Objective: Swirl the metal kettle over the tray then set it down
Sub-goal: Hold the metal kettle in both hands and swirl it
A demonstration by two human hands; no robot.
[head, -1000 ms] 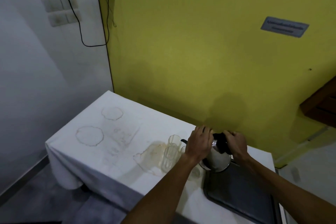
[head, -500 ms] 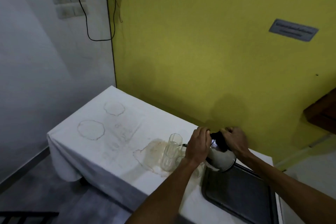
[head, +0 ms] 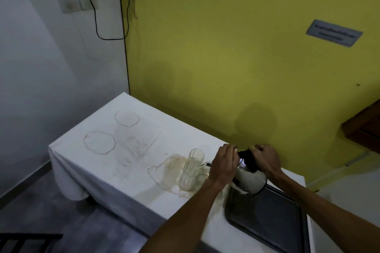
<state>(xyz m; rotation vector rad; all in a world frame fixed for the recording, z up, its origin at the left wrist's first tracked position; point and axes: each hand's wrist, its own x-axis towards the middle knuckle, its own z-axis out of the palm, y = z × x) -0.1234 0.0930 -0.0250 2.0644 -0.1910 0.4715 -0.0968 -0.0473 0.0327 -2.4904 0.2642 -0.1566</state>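
Nearest the camera, two bare forearms are seen reaching in from the lower edge toward the right end of the desk (head: pixel 127 172), which is covered by a white cloth marked with brown ring stains and a larger brownish blotch. A dark tray (head: pixel 273 224) is laid at the desk's near right corner, its flat surface bare where it shows.

Over the far left corner of the tray, the metal kettle (head: pixel 249 179) is held tilted, its lower rim raised toward the tray's side and its spout pointing left toward the glasses. Whether its base touches the tray cannot be told. The left hand (head: pixel 224 165) is wrapped over the kettle's left shoulder, its fingers (head: pixel 230 149) curled closed against the top. The right hand (head: pixel 266 160) is closed around the black handle at the top, its fingers (head: pixel 257 148) bent over it, so the kettle is gripped from both sides.

Just left of the kettle, near the desk's front edge, clear drinking glasses (head: pixel 192 167) are grouped upright on the blotch; their exact number is hard to tell.

Beyond the desk, a yellow wall (head: pixel 226 57) is seen with a small grey sign (head: pixel 334 35) at the upper right, and a white wall with switches and a hanging black cable (head: pixel 95 12) on the left.
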